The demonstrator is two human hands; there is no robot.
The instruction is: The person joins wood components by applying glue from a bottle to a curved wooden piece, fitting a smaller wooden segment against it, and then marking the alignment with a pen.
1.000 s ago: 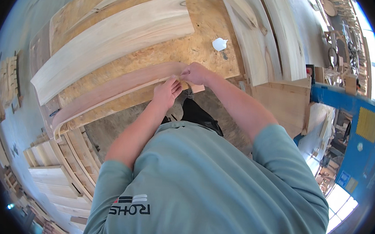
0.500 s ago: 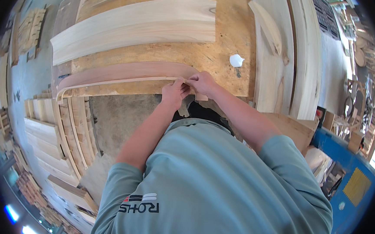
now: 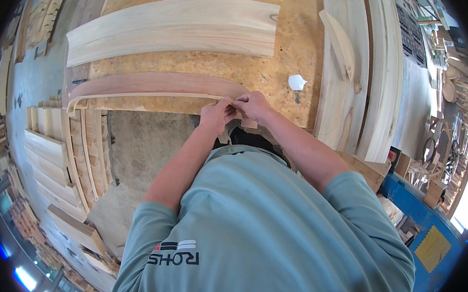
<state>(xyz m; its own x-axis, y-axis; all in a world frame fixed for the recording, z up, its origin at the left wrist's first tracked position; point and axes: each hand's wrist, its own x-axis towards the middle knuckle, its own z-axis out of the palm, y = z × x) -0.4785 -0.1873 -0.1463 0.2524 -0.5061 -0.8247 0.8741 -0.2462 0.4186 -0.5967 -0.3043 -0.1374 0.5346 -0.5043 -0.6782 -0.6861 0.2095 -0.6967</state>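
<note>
Currently pinching pale edge strip [image 3: 151, 93] between nearly closed fingers of left hand [image 3: 214, 116] and right hand [image 3: 254, 106], just beside each other near right end of curved pinkish panel [image 3: 157, 82]; can't make out exact contact under fingertips. Find panel lying along near edge of counter [image 3: 288, 106], with wide pale board [image 3: 177, 29] beyond. Note dark lettering [image 3: 174, 259] plus black, red and white bars on chest of teal shirt [image 3: 293, 231].

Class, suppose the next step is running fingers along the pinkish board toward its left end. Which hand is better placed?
Probably the left hand: it is nearer that end, with most of the pinkish board stretching away on its side. The right hand would likely have to reach across it.
</note>
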